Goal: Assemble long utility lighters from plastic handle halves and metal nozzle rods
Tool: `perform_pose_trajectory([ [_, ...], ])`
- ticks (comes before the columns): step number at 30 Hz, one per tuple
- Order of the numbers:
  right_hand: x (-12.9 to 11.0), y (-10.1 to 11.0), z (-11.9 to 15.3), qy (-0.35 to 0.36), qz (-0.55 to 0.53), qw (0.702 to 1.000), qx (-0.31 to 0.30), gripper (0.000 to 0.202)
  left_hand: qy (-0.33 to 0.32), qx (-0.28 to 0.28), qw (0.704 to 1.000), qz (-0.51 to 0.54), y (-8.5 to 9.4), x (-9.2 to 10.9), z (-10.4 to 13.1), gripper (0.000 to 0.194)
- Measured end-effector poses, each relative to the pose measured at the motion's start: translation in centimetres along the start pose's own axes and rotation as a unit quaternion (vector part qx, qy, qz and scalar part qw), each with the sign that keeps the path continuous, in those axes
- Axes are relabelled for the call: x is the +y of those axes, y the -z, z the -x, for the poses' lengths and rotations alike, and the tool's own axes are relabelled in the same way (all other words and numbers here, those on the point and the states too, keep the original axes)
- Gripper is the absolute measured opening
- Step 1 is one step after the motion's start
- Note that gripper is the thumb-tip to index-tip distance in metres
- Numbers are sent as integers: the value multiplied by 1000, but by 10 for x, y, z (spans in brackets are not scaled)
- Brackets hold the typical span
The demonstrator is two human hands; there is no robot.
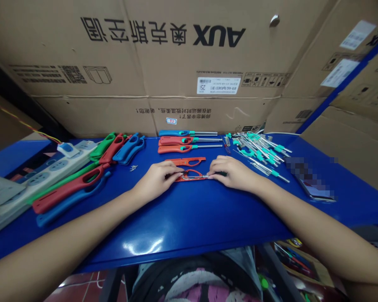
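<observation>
Steadying the orange lighter half-shell (192,180), left hand (159,178) pinching one end, right hand (229,171) pinching the other, requires light pressure; keep the white wire (185,178) inside.

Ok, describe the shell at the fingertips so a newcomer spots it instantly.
On the blue tabletop, look between the left hand and right hand. There sits an orange handle shell. Unlike the similar shell just behind it, this one has a pale wire showing along it.

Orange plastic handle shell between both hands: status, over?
Left hand pinching shell at left end; right hand at right end. Shell open, pale wire showing. Second orange plastic shell just beyond, not blocking.
</observation>
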State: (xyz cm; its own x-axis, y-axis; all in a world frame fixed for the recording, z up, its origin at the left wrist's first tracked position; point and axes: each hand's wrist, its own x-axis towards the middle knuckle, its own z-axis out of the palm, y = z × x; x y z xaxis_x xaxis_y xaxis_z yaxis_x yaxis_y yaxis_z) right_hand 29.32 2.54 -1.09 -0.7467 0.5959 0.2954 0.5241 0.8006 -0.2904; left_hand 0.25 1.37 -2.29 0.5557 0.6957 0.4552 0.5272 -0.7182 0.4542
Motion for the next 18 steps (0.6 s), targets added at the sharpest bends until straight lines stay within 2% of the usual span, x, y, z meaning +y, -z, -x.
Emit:
perform_pose_trajectory([
  [10,-5,3,1,-20,64,997,-43,20,10,-15,1000,1,-2,3,1,23],
  [18,-5,4,1,-20,50,997,-49,21,6,-13,1000,-9,-3,6,1,22],
])
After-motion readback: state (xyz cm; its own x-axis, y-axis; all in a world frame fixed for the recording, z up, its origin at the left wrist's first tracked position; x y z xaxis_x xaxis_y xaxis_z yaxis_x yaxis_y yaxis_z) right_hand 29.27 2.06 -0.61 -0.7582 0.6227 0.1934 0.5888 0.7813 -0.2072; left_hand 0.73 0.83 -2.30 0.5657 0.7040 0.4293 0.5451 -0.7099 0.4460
